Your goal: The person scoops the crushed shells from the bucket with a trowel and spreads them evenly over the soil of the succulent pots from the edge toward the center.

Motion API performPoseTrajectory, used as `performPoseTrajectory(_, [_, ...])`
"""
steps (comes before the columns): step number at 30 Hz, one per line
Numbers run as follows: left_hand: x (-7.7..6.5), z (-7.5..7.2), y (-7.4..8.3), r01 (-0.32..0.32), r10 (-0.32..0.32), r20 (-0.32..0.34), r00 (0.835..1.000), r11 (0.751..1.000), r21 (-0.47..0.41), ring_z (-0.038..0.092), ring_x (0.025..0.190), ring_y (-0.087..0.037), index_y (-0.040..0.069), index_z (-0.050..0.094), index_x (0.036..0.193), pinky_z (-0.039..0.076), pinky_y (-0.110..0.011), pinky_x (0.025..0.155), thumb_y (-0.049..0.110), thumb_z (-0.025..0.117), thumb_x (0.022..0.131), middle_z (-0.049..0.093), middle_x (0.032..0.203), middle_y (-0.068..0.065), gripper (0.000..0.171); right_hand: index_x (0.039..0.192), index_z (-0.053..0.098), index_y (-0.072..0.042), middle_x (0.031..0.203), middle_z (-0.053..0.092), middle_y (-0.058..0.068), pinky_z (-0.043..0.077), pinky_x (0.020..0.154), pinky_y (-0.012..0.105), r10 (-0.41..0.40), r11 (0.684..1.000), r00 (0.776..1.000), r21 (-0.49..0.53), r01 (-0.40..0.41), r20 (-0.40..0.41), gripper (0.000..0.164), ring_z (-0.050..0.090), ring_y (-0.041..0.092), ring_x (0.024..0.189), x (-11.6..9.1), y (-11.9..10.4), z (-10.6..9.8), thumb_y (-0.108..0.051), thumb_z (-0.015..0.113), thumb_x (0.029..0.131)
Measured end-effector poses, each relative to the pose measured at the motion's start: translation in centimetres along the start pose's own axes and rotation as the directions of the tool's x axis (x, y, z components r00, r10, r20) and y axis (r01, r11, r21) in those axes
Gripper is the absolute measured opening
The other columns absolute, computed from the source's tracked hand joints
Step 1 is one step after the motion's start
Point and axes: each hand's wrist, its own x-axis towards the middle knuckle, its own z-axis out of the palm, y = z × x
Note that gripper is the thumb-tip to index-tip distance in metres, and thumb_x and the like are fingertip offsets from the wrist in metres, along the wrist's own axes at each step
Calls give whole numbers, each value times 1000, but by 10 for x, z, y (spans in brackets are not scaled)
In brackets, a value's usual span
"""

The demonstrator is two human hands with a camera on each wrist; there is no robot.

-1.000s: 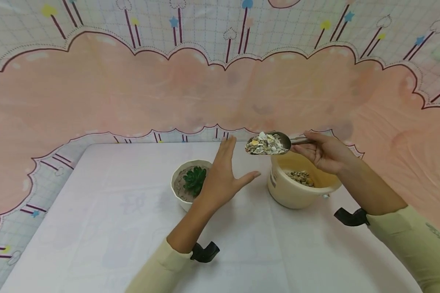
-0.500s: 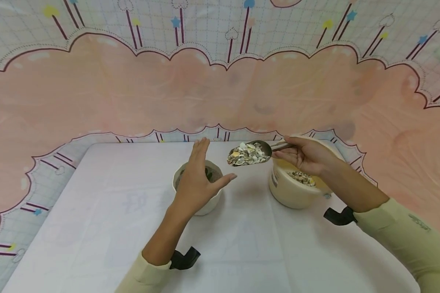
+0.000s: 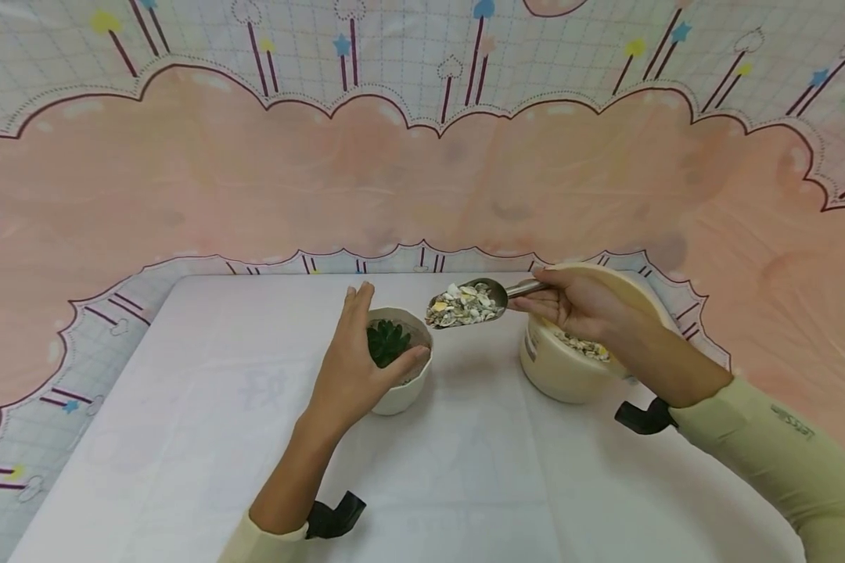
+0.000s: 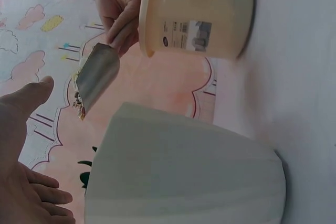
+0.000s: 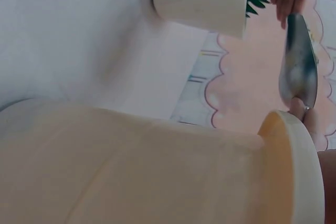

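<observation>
My right hand [image 3: 580, 305] grips the handle of a metal scoop [image 3: 494, 292] heaped with pale, mixed gravel [image 3: 461, 305]. The scoop is held in the air between the two containers, its tip toward a white faceted pot [image 3: 397, 397]. In that pot, a green succulent [image 3: 387, 342] stands in greyish soil. My left hand [image 3: 348, 371] is at the pot's near left side, fingers spread and thumb across the rim in the head view. In the left wrist view the left hand [image 4: 23, 145] hovers over the pot's opening [image 4: 105, 145], holding nothing.
A cream bucket [image 3: 556, 379] with more gravel [image 3: 584, 346] inside stands under my right forearm, to the right of the pot. Both stand on a white-covered table [image 3: 465, 485]. A printed cloth [image 3: 394, 180] hangs behind the table's far edge.
The loaded scoop has moved left and slightly down, away from the bucket toward the pot. My left hand has shifted left and lower across the pot, uncovering the succulent.
</observation>
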Motion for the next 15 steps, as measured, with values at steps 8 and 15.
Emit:
performPoseTrajectory(8, [-10,-3,-11,26,-26,-11,1000,999,18,4,161,-27,8,17,169,22,-67,121,46,85,88,16,174,-10,112,101,72,13,97,72,34,59,88,32,-3,999,1000,-48,3,2,49,77,39,91,2,4,1,-17,37,116])
performPoseTrajectory(15, [-18,-2,-21,52,-52,1,999,998,19,3,161,-29,7,17,169,21,-68,121,46,86,88,15,174,-12,113,98,72,10,96,73,33,59,89,33,-20,998,999,-58,18,-29,46,77,38,91,4,7,3,-16,39,116])
